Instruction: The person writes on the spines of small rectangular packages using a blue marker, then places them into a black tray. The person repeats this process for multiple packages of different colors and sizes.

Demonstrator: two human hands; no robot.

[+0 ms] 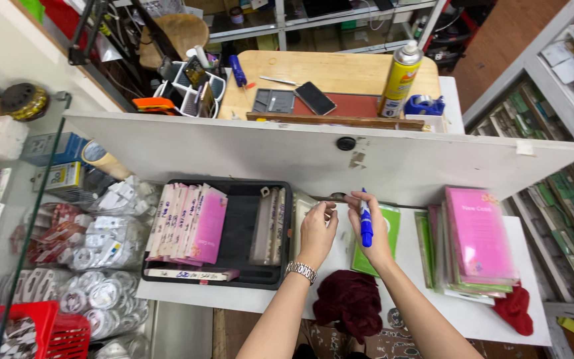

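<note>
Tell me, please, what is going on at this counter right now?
A person stands at a white counter, both hands raised over it. The right hand holds a blue marker upright above a green packet. The left hand, a metal watch on its wrist, pinches a small flat item by the edge of a black tray, which holds pink packets. A stack of pink and green packets lies to the right.

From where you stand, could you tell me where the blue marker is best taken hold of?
Take the blue marker by its lower barrel, coming from its right. It stands nearly upright in the right hand, whose fingers cover the middle; the left hand crowds the other side.
</note>
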